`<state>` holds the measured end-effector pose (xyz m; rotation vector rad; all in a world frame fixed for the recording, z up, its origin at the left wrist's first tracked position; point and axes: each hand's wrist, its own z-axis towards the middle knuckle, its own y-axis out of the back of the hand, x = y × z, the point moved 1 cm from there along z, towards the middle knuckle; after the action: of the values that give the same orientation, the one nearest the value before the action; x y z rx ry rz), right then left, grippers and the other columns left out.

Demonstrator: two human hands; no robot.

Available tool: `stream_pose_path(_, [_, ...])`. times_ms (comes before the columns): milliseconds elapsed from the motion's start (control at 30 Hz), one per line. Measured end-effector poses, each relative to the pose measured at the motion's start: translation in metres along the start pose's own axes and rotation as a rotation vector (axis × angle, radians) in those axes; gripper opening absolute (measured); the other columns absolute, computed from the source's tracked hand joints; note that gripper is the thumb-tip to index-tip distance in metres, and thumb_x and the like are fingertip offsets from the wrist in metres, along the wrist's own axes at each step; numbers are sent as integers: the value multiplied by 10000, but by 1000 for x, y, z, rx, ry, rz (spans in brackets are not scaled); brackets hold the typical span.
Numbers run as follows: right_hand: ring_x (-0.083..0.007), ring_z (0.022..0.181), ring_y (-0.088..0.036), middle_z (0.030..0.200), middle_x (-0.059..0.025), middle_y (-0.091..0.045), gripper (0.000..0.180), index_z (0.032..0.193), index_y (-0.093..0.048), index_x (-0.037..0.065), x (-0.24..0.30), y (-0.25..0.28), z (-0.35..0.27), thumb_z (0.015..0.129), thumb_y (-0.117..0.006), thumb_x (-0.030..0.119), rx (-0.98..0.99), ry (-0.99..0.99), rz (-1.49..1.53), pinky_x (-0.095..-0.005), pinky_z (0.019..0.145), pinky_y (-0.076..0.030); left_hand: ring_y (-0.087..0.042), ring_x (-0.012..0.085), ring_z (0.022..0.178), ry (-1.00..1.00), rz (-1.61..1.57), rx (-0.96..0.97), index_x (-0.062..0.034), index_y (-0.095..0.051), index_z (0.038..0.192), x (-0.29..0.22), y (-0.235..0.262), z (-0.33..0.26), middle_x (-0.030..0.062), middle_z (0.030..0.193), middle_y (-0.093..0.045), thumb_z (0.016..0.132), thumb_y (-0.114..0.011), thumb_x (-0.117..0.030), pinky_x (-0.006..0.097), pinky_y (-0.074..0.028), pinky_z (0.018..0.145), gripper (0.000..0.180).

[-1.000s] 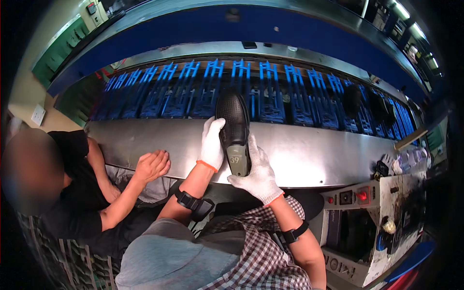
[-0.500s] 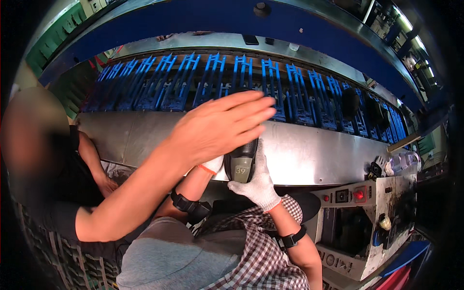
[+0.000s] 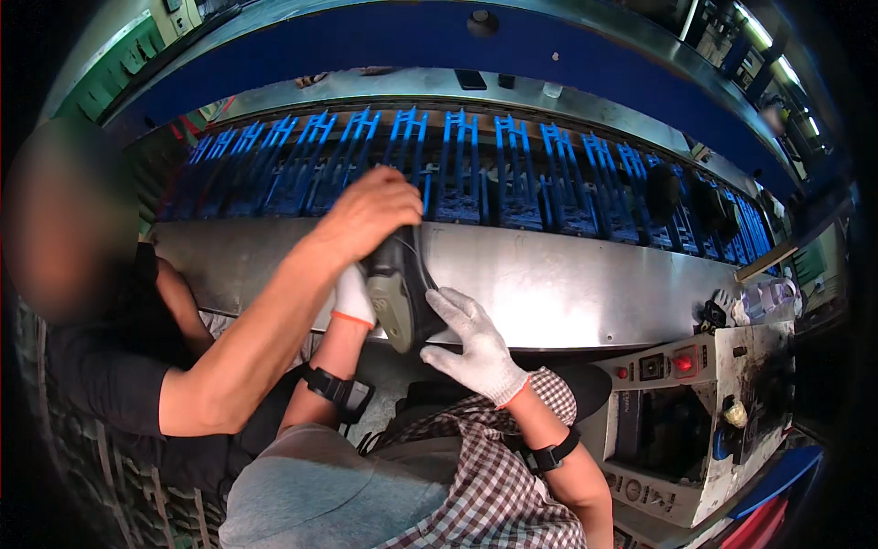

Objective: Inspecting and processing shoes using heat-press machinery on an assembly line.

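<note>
A black shoe point(image 3: 419, 288) on a grey-green last point(image 3: 390, 311) is held tilted over the near edge of the metal bench. My left hand point(image 3: 350, 295), in a white knit glove, is against the shoe's left side; a co-worker's forearm hides its fingers. My right hand point(image 3: 473, 346), gloved the same way, is open beside the shoe, thumb spread and fingertips close to its right side. Whether those fingertips touch it I cannot tell. From the left, a co-worker's bare hand point(image 3: 370, 212) curls over the far end of the shoe.
Beyond the metal bench point(image 3: 549, 284) runs a row of blue racks point(image 3: 457, 174), with dark shoes point(image 3: 663, 190) among those on the right. A blue beam point(image 3: 384, 41) crosses above. A worn machine box with a red button point(image 3: 683, 362) stands at right. The co-worker point(image 3: 101, 366) sits close on my left.
The shoe has moved left and tilted. The co-worker's outstretched hand has drawn back left and curled over the shoe's far end. My right hand has loosened from the shoe and opened.
</note>
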<state>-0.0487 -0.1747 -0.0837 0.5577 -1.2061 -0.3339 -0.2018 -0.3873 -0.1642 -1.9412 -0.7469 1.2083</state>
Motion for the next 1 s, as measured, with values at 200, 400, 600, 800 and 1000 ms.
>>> stream_pose_path(200, [-298,1279,-593,1343,-176,-625,627,1433,-593,30,-20,23,-29,840,-786,96,-222,-46,186,-376,1076,-488,-623,264,1195,-163,-509,593,-61,-586,1380,-50,13,24,101,1284,-661,1087,-506,-334,438,-491,1103,408])
stream_pose_path(400, [-160,1160,-666,1248,-107,-710,349,1330,-628,-41,-71,36,-102,983,-641,-19,-351,-383,757,-294,1037,-521,-669,301,1145,209,-6,436,-71,-636,1256,65,-39,-33,139,1220,-688,1031,-595,-352,466,-577,964,363])
stream_pose_path(600, [-87,943,-637,1025,-27,-719,155,1095,-709,-16,-131,19,-165,1014,-664,109,-166,-765,700,-262,885,-531,-635,364,1195,-670,1632,627,-89,-646,1303,140,-140,-20,168,1274,-657,951,-647,-320,454,-510,1027,422])
stream_pose_path(800, [-114,903,-649,1039,-44,-715,225,1162,-679,2,-151,12,-181,1042,-647,190,-248,-713,818,-265,813,-530,-598,381,1218,-731,1988,446,-88,-673,1264,151,-181,65,174,1280,-650,915,-632,-406,470,-446,1079,474])
stream_pose_path(1000, [-114,896,-648,1036,-41,-717,240,1172,-689,10,-148,15,-183,1048,-634,208,-282,-713,828,-265,803,-530,-607,361,1184,-852,1986,545,-53,-709,1192,168,-163,87,179,1217,-666,920,-603,-364,477,-452,1048,426])
